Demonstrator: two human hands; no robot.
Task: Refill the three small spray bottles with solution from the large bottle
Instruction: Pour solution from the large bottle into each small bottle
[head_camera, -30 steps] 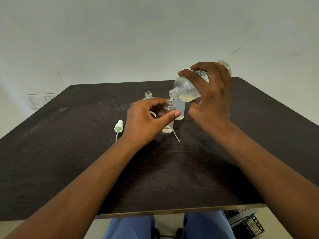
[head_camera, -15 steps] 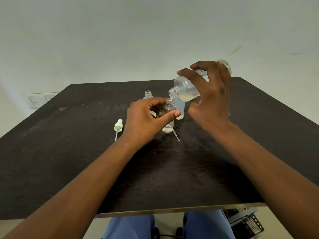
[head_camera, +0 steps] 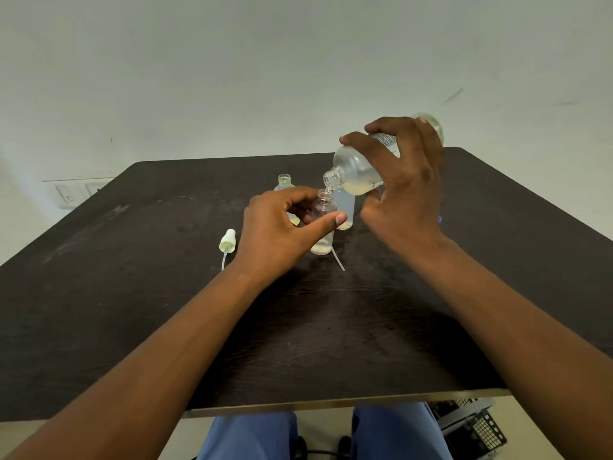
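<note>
Head view: right hand (head_camera: 406, 194) grasps the large bottle (head_camera: 358, 171), tilted, its mouth just above the neck of a small bottle (head_camera: 323, 227) standing on the dark table (head_camera: 132, 293). Left hand (head_camera: 282, 234) holds that small bottle between thumb and fingers. Two more small bottles (head_camera: 345, 209) (head_camera: 284, 182) stand just behind. A spray cap (head_camera: 227, 240) lies to the left.
</note>
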